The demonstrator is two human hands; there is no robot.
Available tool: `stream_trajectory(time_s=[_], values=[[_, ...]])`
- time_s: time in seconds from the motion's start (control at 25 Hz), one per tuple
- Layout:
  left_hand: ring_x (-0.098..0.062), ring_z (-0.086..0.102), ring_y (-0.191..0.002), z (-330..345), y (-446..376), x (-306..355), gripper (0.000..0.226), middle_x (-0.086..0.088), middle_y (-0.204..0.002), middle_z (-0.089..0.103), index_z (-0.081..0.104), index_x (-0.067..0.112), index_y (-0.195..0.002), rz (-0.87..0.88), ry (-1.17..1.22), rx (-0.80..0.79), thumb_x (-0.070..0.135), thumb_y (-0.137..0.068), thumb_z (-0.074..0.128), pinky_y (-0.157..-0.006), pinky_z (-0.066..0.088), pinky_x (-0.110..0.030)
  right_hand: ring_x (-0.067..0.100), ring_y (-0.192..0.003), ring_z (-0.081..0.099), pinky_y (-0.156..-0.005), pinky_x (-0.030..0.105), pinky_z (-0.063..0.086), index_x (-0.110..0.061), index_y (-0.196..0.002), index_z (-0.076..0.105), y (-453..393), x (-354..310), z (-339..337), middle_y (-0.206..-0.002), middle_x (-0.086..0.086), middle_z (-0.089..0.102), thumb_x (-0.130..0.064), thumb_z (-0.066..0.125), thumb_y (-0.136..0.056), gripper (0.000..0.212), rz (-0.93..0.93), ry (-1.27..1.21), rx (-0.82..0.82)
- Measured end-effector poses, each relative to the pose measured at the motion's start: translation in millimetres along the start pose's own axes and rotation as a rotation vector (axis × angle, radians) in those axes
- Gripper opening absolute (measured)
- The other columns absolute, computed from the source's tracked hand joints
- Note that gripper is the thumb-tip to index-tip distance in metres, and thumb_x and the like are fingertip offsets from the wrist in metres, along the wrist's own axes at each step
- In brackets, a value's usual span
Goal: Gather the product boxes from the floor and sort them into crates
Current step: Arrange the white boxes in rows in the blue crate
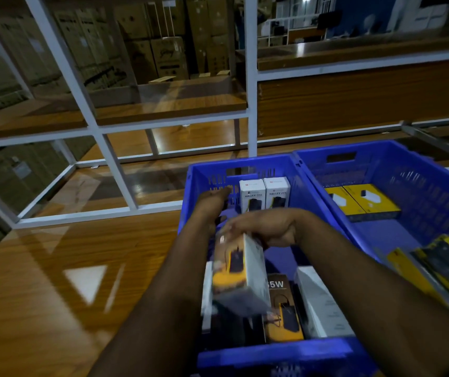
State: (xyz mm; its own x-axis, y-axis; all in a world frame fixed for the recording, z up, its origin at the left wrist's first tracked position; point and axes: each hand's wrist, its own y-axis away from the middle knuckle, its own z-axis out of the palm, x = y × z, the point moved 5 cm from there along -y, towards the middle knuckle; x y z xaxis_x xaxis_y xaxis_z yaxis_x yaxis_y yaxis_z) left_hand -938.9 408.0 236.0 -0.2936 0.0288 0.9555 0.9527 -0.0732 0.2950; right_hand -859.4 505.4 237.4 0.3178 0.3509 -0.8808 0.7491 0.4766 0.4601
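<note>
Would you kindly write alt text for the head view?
The right hand holds a blurred product box over the left blue crate, while the left hand reaches deeper inside. Two white boxes stand upright at its far wall; the right blue crate holds yellow boxes.

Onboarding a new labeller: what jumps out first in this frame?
Two blue crates side by side at lower right on the wooden floor. Over the left one, the right hand holds a blurred white-and-yellow box; the left hand reaches deeper in. Two upright white boxes stand against its far wall.
</note>
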Motion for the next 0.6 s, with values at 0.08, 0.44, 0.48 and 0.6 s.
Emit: stream_trajectory(time_s=[0.08,0.44,0.48,0.6], values=[[-0.017,0.057,-0.059,-2.5,1.9,1.2,0.028,-0.007,-0.071,0.062,0.063,0.009,-0.085,0.003,-0.054,0.001,0.034,-0.096,0.059,-0.050,0.044,-0.023,0.028,-0.091,0.058,-0.082,0.038,0.045,-0.015,-0.114,0.067,-0.9,-1.6,-34.0,-0.102,0.013,0.065,-0.036,0.072,-0.072,0.047,-0.033,-0.225,0.286],[-0.029,0.067,-0.102,18.6,15.5,-14.5,0.073,-0.013,-0.119,0.067,0.061,0.012,-0.131,-0.211,0.058,-0.515,0.067,-0.082,0.061,-0.082,0.056,-0.038,0.021,-0.075,0.065,-0.072,0.035,0.052,-0.016,-0.100,0.067,2.9,-1.6,-62.7,-0.086,0.007,0.070,-0.027,0.056,-0.092,0.018,-0.387,-0.711,0.597],[-0.030,0.065,-0.108,18.9,16.0,-14.9,0.082,-0.013,-0.122,0.066,0.058,0.011,-0.134,-0.225,0.066,-0.519,0.069,-0.077,0.066,-0.084,0.057,-0.041,0.021,-0.074,0.065,-0.073,0.036,0.053,-0.015,-0.100,0.066,3.6,-1.9,-62.2,-0.084,0.007,0.070,-0.029,0.056,-0.092,0.020,-0.377,-0.713,0.582],[-0.034,0.064,-0.116,21.8,16.7,-14.5,0.088,-0.017,-0.126,0.067,0.059,0.013,-0.132,-0.216,0.065,-0.542,0.074,-0.070,0.068,-0.098,0.052,-0.048,0.019,-0.070,0.066,-0.070,0.032,0.053,-0.016,-0.094,0.066,6.5,-5.2,-59.4,-0.077,0.005,0.070,-0.034,0.056,-0.093,0.021,-0.388,-0.652,0.577]])
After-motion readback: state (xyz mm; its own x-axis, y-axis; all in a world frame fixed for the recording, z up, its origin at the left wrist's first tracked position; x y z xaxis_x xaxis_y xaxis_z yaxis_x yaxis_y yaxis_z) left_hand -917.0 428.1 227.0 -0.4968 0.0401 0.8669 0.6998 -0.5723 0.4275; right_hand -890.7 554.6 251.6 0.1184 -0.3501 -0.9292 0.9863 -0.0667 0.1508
